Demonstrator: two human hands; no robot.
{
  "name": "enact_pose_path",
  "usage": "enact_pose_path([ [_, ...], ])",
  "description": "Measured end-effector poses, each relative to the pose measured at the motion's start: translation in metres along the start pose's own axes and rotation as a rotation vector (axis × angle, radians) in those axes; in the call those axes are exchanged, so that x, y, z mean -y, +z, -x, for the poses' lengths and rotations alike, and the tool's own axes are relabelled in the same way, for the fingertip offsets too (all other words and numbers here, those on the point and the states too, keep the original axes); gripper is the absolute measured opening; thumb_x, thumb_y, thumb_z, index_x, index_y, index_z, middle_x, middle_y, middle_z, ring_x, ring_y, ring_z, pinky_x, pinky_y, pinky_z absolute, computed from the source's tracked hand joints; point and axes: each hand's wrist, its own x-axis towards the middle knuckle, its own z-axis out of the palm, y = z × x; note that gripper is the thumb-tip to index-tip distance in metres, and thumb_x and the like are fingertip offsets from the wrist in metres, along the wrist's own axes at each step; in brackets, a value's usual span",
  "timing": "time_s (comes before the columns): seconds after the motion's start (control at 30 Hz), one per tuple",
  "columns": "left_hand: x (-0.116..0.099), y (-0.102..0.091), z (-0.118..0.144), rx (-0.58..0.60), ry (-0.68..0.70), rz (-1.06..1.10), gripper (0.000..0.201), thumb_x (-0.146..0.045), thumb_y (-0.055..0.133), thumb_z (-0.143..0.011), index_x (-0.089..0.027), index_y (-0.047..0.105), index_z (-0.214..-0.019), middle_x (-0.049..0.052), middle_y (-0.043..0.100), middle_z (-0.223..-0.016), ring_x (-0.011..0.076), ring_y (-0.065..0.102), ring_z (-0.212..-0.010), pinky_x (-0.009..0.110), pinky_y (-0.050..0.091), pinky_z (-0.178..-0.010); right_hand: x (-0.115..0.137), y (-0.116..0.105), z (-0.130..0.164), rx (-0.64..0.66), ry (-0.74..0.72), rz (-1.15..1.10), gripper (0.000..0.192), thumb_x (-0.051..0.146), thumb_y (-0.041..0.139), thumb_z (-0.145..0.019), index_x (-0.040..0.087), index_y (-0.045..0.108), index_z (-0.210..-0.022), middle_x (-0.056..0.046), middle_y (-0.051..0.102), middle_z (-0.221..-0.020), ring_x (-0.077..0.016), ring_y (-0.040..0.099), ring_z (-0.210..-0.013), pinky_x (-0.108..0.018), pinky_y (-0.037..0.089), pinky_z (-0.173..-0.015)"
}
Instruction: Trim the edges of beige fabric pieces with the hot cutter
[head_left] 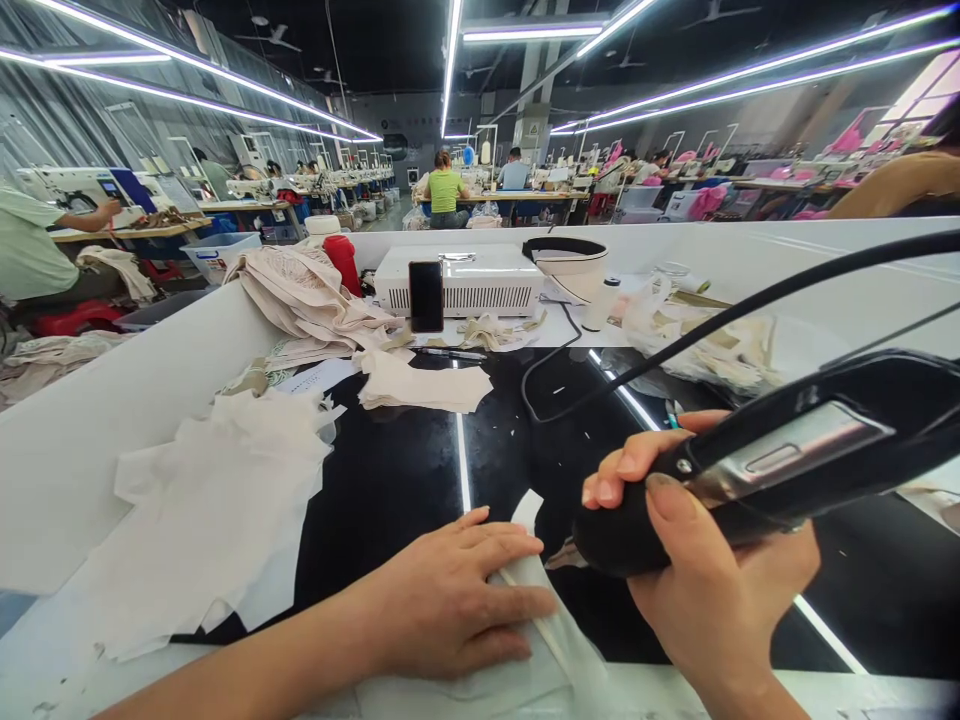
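Observation:
My left hand (465, 590) lies with fingers stretched out, pressing on a pale fabric piece (551, 625) at the front edge of the glossy black work surface (390, 500). My right hand (712, 570) is wrapped round a black corded hand tool (795, 450) with a rounded end and a silver metal panel on its side. The tool is held above the surface, its rounded end just right of the fabric piece. I cannot make out its exact kind. Its black cable (720, 320) arcs up to the right.
Cut pale fabric pieces (217, 500) lie at left, with a smaller stack (424, 385) further back. Behind stand a fabric pile (300, 290), a phone (426, 297), a white vented box (480, 280) and a round container (574, 268). Bagged scraps (697, 340) sit at right. People work at sewing machines beyond.

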Motion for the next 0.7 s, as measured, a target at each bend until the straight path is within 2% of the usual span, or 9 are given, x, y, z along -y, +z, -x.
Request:
enact_pose_path([
  [0.13,-0.002,-0.002,-0.001,0.005,-0.008,-0.001,0.040,-0.049,0.058,-0.120,-0.026,0.070,-0.151,0.017,0.060,-0.168,0.0323,0.062,-0.155,0.059,0.044,-0.135,-0.003,-0.005,0.002,0.031,0.011,0.021,0.039,0.037,0.096,-0.093,0.029,0.070,-0.121,0.003,0.073,-0.084,-0.0186,0.070,-0.063,-0.035,0.064,-0.061],
  [0.27,-0.003,-0.004,0.000,0.045,-0.014,0.017,0.042,-0.048,0.058,-0.120,-0.026,0.068,-0.154,0.018,0.056,-0.172,0.0339,0.059,-0.158,0.062,0.043,-0.135,-0.005,-0.009,0.003,0.073,0.019,0.033,0.034,0.030,0.091,-0.098,0.030,0.069,-0.124,0.003,0.074,-0.088,-0.0178,0.072,-0.066,-0.034,0.066,-0.063],
  [0.4,-0.001,-0.013,-0.002,0.032,-0.046,0.062,0.043,-0.043,0.052,-0.123,-0.018,0.063,-0.156,0.019,0.063,-0.166,0.0312,0.059,-0.158,0.058,0.045,-0.135,-0.004,-0.007,0.004,0.083,0.017,0.016,0.034,0.030,0.092,-0.098,0.030,0.069,-0.123,0.004,0.074,-0.087,-0.0170,0.072,-0.064,-0.033,0.067,-0.063],
  [0.47,0.005,-0.018,-0.007,-0.003,-0.050,0.070,0.038,-0.032,0.048,-0.122,-0.014,0.064,-0.152,0.018,0.067,-0.161,0.0289,0.062,-0.155,0.054,0.044,-0.136,-0.003,-0.004,0.005,0.066,0.016,-0.002,0.036,0.033,0.094,-0.096,0.029,0.069,-0.122,0.004,0.074,-0.085,-0.0164,0.071,-0.063,-0.032,0.066,-0.062],
  [0.53,0.016,-0.021,-0.017,-0.003,0.006,0.067,0.036,-0.019,0.046,-0.119,-0.011,0.067,-0.148,0.019,0.068,-0.159,0.0280,0.063,-0.154,0.052,0.044,-0.137,-0.002,-0.002,0.005,0.036,0.015,-0.008,0.037,0.036,0.095,-0.094,0.029,0.069,-0.120,0.004,0.074,-0.084,-0.0161,0.070,-0.061,-0.032,0.065,-0.061],
  [0.63,0.037,-0.022,-0.032,0.074,0.142,0.080,0.039,-0.006,0.049,-0.111,-0.005,0.069,-0.144,0.023,0.070,-0.156,0.0291,0.063,-0.153,0.049,0.046,-0.136,-0.002,-0.001,0.005,0.032,0.018,0.012,0.039,0.037,0.096,-0.093,0.029,0.069,-0.119,0.004,0.074,-0.084,-0.0175,0.070,-0.061,-0.034,0.066,-0.059],
  [0.7,0.050,-0.021,-0.039,0.124,0.174,0.107,0.039,-0.003,0.050,-0.109,-0.006,0.071,-0.142,0.022,0.072,-0.154,0.0284,0.063,-0.153,0.044,0.051,-0.133,-0.002,0.000,0.006,0.030,0.025,0.016,0.040,0.038,0.097,-0.092,0.029,0.069,-0.119,0.003,0.074,-0.084,-0.0183,0.070,-0.061,-0.035,0.066,-0.058],
])
